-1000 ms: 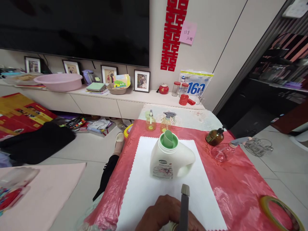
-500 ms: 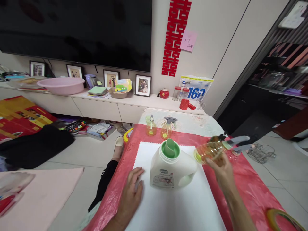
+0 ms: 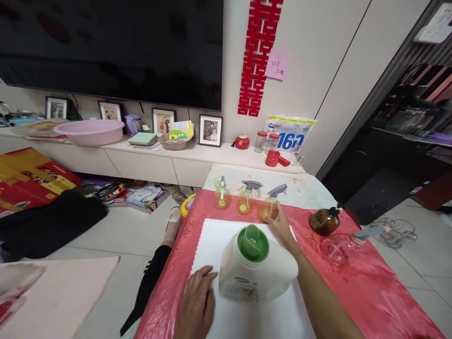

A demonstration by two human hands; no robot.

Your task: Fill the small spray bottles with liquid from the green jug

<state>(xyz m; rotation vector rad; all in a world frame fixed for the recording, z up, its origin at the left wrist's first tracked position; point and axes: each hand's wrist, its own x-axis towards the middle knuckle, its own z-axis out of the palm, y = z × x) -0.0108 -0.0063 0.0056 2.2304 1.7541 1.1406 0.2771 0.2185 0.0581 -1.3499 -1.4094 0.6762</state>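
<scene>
My right hand (image 3: 280,225) grips a yellow spray bottle (image 3: 267,207) with a grey trigger head, upright near the back of the red-covered table. Left of it stand two similar yellow spray bottles, one in the middle (image 3: 245,202) and one at the far left (image 3: 222,197). In front of me is a big white jug (image 3: 254,278) with an open neck and a green spout (image 3: 253,242) inside. Beside the jug, my left hand (image 3: 197,301) rests on the white mat (image 3: 208,245), fingers stretched out and holding nothing.
On the right of the red tablecloth (image 3: 377,287), a brown pump bottle (image 3: 323,221) and a pink spray bottle (image 3: 341,248) lie on their sides. Behind the table, a low cabinet (image 3: 141,162) carries framed photos, a pink basin (image 3: 90,132) and red-lidded jars. A person's leg (image 3: 157,275) shows at left.
My right hand has carried the yellow spray bottle from the right side to the row at the back and turned it upright. My left hand still lies by the jug.
</scene>
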